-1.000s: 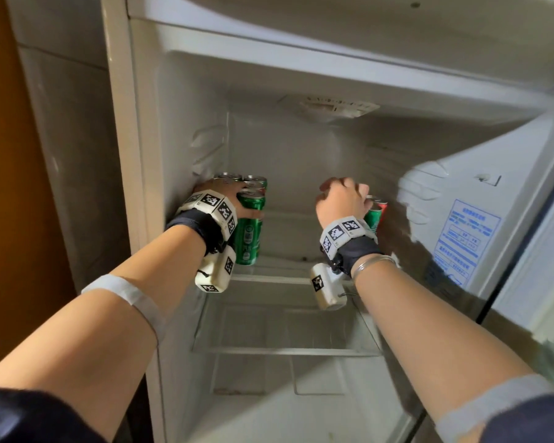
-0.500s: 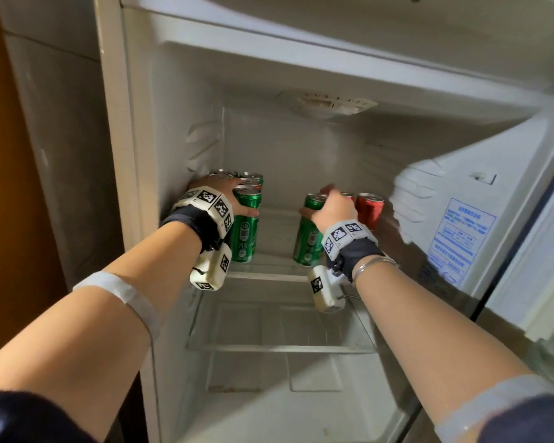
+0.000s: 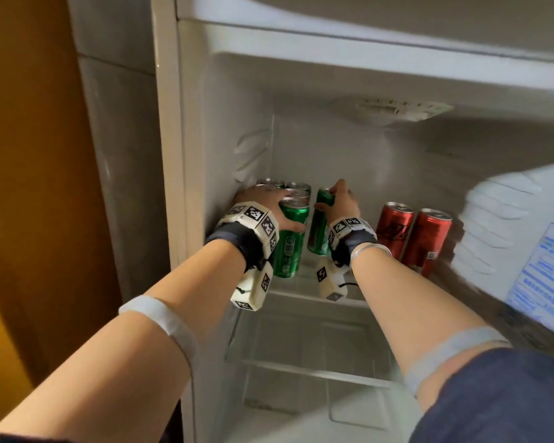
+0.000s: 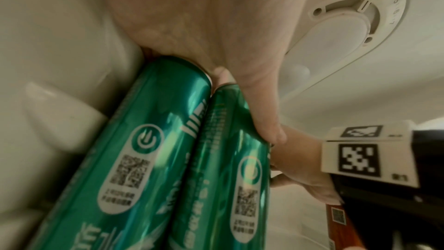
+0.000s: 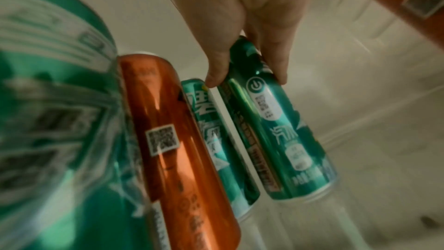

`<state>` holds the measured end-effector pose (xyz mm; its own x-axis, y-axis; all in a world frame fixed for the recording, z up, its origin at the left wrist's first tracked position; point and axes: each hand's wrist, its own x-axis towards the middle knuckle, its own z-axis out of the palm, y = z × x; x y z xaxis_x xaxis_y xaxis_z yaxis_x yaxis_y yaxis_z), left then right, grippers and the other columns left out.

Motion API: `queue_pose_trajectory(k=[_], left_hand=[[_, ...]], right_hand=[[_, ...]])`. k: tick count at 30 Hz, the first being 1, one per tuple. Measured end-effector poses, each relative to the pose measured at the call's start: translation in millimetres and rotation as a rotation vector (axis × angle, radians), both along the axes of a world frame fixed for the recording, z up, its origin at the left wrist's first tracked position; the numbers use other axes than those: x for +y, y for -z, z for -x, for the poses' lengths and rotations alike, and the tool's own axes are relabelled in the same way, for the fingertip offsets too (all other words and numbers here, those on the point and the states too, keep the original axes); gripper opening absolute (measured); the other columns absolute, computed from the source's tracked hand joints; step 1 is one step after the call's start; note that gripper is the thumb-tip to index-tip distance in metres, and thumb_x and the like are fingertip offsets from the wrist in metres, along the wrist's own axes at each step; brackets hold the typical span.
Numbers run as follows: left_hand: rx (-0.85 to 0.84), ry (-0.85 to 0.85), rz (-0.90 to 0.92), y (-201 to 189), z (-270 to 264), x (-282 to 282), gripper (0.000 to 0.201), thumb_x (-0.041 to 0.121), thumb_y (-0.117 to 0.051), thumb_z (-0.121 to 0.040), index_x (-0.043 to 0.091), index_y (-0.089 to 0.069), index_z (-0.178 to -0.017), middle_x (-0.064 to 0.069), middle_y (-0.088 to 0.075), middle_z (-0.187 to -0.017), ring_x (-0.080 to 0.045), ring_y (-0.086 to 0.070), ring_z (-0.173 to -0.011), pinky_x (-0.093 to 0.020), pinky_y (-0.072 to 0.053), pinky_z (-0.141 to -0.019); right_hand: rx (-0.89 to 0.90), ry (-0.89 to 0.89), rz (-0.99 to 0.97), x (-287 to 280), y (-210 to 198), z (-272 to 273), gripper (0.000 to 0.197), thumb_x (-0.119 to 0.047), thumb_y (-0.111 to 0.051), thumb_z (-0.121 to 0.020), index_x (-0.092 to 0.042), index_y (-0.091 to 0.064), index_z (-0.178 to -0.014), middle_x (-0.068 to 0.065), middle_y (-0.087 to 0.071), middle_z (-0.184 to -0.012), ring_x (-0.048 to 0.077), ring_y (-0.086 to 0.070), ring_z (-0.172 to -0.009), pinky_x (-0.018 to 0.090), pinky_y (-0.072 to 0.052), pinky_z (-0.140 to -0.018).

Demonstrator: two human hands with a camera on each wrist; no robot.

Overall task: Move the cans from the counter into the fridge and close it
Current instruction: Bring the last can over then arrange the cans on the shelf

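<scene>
Open fridge (image 3: 186,155), both arms stretched deep onto the glass shelf (image 3: 301,292).

Left hand (image 3: 263,203) is draped over the cluster of green cans (image 3: 290,241) at the left wall, thumb wrapped round the front one, fingers over its tops. Right hand (image 3: 341,203) comes down from above, pinching a single green can (image 3: 320,225) near its top between thumb and fingers, upright just beside the cluster. Two red cans (image 3: 410,235) stand alone further right.

The right hand (image 5: 252,16) pinches the top of 1 green can (image 5: 276,126) between thumb and fingers. Beside it stands another green can (image 5: 211,130), then an orange-red can (image 5: 168,140). A blurred green can (image 5: 48,102) fills the left edge.
</scene>
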<state>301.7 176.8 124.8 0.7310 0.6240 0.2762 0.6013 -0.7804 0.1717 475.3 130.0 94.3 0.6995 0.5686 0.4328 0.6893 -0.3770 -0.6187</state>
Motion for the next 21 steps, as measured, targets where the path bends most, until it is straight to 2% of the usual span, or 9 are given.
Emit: queue_pose_trajectory(k=[3,5,7,9,11,13,16,19,21], left_hand=[[0.010,-0.012,0.002,1,-1,1,0.083,0.069,-0.064,-0.066,0.037,-0.038,-0.138,0.002,-0.043,-0.146,-0.023,-0.043,-0.132,-0.036,-0.038,-0.108],[0.015,-0.016,0.007,0,-2,1,0.082,0.069,-0.064,-0.065,0.037,-0.039,-0.137,0.002,-0.046,-0.144,-0.024,-0.045,-0.130,-0.037,-0.039,-0.107],[0.017,-0.019,0.009,0,-2,1,0.081,0.068,-0.065,-0.065,0.036,-0.040,-0.136,0.002,-0.047,-0.143,-0.024,-0.046,-0.130,-0.037,-0.039,-0.107],[0.022,-0.021,0.009,0,-2,1,0.081,0.067,-0.065,-0.066,0.036,-0.040,-0.136,0.002,-0.047,-0.143,-0.024,-0.045,-0.130,-0.037,-0.038,-0.107],[0.020,-0.016,0.005,-1,-1,0,0.080,0.067,-0.065,-0.066,0.036,-0.041,-0.136,0.002,-0.048,-0.142,-0.023,-0.046,-0.129,-0.036,-0.039,-0.107],[0.019,-0.009,0.002,-1,0,1,0.080,0.068,-0.064,-0.066,0.036,-0.041,-0.136,0.002,-0.048,-0.143,-0.023,-0.047,-0.129,-0.034,-0.039,-0.106],[0.032,-0.010,-0.006,-2,2,-2,0.082,0.069,-0.063,-0.067,0.036,-0.038,-0.139,0.002,-0.045,-0.145,-0.023,-0.045,-0.131,-0.034,-0.039,-0.105],[0.033,-0.009,-0.001,-3,3,-4,0.082,0.068,-0.062,-0.069,0.036,-0.036,-0.140,0.002,-0.042,-0.147,-0.022,-0.043,-0.132,-0.034,-0.037,-0.106],[0.020,0.001,-0.006,-3,3,-6,0.080,0.067,-0.063,-0.070,0.037,-0.037,-0.139,0.003,-0.044,-0.146,-0.022,-0.044,-0.132,-0.033,-0.037,-0.106]], right_hand=[[0.013,-0.043,-0.034,13,3,-2,0.039,-0.008,-0.063,-0.085,-0.001,-0.042,-0.118,0.022,-0.052,-0.120,0.037,-0.056,-0.104,0.034,-0.042,-0.080],[0.034,-0.061,-0.031,18,1,-3,0.038,-0.007,-0.060,-0.087,-0.001,-0.040,-0.119,0.022,-0.049,-0.122,0.036,-0.055,-0.105,0.036,-0.044,-0.084],[0.050,-0.074,-0.017,20,1,-3,0.038,-0.009,-0.059,-0.088,-0.003,-0.040,-0.120,0.021,-0.047,-0.124,0.036,-0.054,-0.107,0.038,-0.045,-0.087],[0.044,-0.087,-0.001,16,1,-3,0.042,-0.014,-0.062,-0.087,-0.005,-0.041,-0.122,0.019,-0.044,-0.128,0.036,-0.053,-0.109,0.035,-0.044,-0.087],[-0.046,-0.074,-0.001,6,0,-4,0.043,-0.020,-0.062,-0.088,-0.006,-0.044,-0.125,0.018,-0.044,-0.129,0.036,-0.054,-0.108,0.035,-0.045,-0.085],[-0.210,0.004,0.007,-8,-5,-8,0.035,-0.022,-0.054,-0.093,-0.007,-0.047,-0.123,0.017,-0.046,-0.128,0.037,-0.054,-0.106,0.036,-0.044,-0.082],[-0.411,0.254,0.074,-34,-18,-22,0.028,-0.019,-0.050,-0.091,-0.010,-0.053,-0.118,0.014,-0.052,-0.125,0.035,-0.045,-0.116,0.039,-0.038,-0.090],[-0.290,0.488,0.197,-61,-25,-34,0.029,-0.024,-0.053,-0.088,-0.013,-0.055,-0.115,0.013,-0.057,-0.122,0.032,-0.038,-0.120,0.040,-0.031,-0.095],[-0.198,0.525,0.297,-72,-23,-40,0.030,-0.032,-0.054,-0.088,-0.014,-0.056,-0.111,0.013,-0.063,-0.115,0.030,-0.038,-0.120,0.037,-0.030,-0.096]])
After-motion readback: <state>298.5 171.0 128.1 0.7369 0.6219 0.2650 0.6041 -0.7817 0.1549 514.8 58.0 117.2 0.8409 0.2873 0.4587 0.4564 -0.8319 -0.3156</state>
